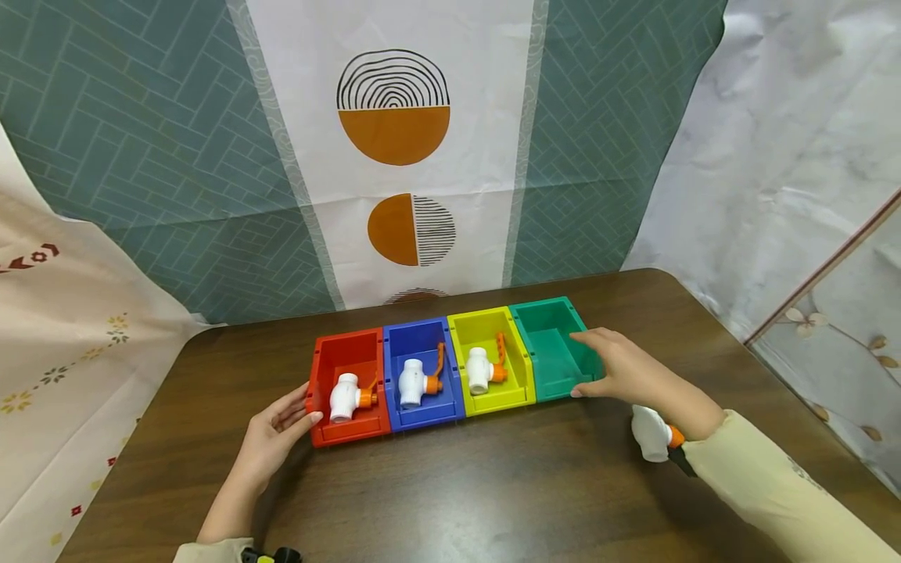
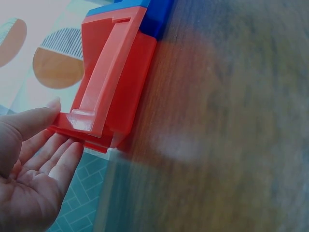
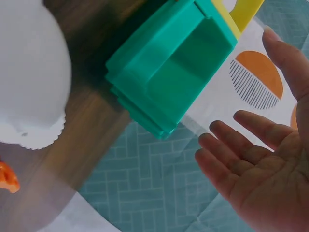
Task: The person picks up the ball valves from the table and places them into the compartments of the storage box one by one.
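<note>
In the head view, my left hand (image 1: pixel 267 438) is at the left end of a row of joined bins. It grips the near corner of the red bin (image 2: pixel 128 87), thumb over the rim and fingers against the outer wall. My right hand (image 1: pixel 619 367) is beside the green bin (image 1: pixel 552 352), its fingers spread and thumb apart; the right wrist view shows a gap between it and the bin. White ball valves with orange handles lie in the red bin (image 1: pixel 345 397), the blue bin (image 1: pixel 412 383) and the yellow bin (image 1: pixel 480 371). Nothing shows inside the green one.
Another white ball valve (image 1: pixel 651 435) lies on the brown wooden table (image 1: pixel 450 485), partly covered by the right forearm. Patterned cloth (image 1: pixel 422 234) hangs behind the table's far edge, with more hangings at the left and right.
</note>
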`<state>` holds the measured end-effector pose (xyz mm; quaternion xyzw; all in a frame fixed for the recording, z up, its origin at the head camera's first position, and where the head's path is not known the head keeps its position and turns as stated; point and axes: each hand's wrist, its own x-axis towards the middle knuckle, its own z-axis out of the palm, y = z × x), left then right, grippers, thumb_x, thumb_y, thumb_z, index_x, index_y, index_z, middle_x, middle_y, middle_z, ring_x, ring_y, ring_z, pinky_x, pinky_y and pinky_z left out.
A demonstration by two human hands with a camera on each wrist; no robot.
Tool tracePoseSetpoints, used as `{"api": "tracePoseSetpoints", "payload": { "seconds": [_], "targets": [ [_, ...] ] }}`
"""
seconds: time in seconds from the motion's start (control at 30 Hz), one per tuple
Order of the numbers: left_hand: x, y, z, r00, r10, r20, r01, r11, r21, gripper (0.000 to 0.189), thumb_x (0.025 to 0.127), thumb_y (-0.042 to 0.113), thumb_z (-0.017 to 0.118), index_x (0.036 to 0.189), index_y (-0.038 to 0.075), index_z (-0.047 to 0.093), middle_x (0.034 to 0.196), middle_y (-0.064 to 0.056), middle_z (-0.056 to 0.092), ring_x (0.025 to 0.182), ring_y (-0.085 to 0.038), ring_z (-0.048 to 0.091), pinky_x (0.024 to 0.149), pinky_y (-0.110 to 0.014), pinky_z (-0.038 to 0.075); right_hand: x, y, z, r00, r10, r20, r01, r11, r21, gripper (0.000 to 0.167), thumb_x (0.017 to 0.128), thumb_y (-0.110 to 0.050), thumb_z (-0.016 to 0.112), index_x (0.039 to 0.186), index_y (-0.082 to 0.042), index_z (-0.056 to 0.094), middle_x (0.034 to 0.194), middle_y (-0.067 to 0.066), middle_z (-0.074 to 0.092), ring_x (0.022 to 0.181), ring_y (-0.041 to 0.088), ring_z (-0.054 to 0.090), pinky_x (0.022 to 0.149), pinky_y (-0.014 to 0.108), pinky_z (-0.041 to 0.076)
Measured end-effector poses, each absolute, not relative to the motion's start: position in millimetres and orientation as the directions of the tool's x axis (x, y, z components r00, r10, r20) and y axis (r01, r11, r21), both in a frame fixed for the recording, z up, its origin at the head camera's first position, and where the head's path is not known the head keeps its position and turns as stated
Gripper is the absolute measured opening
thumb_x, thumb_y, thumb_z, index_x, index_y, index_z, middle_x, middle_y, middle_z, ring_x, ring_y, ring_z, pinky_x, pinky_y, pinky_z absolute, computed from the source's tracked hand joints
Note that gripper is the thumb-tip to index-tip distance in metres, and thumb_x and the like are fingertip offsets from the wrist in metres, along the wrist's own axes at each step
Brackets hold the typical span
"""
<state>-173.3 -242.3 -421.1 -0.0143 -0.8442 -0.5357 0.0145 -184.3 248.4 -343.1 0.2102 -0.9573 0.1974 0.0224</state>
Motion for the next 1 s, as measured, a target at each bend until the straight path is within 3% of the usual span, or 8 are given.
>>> {"api": "tracePoseSetpoints", "payload": {
  "seconds": [0.67, 1.0],
  "targets": [
    [-174, -243, -419, -1.000, 0.008, 0.008, 0.011, 0.440, 0.898, 0.061, 0.090, 0.021, 0.066, 0.143, 0.002, 0.040, 0.136, -0.025, 0.050, 0.093, 0.017, 0.050, 0.081, -0.002, 0.043, -162, 276, -355, -0.931, -0.349, 0.105, -0.364, 0.864, -0.349, 0.085, 0.066, -0.039, 0.085, 0.130, 0.005, 0.051, 0.128, 0.027, 0.053, 0.117, 0.049, 0.047, 0.090, 0.062, 0.044],
    [-174, -242, -420, -1.000, 0.015, 0.023, 0.028, 0.436, 0.899, 0.060, 0.091, 0.020, 0.065, 0.143, 0.002, 0.040, 0.136, -0.026, 0.050, 0.094, 0.018, 0.050, 0.081, -0.002, 0.042, -154, 287, -362, -0.940, -0.334, 0.070, -0.335, 0.865, -0.374, 0.091, 0.063, -0.041, 0.086, 0.130, 0.009, 0.049, 0.129, 0.030, 0.050, 0.117, 0.049, 0.046, 0.091, 0.061, 0.044]
  ]
}}
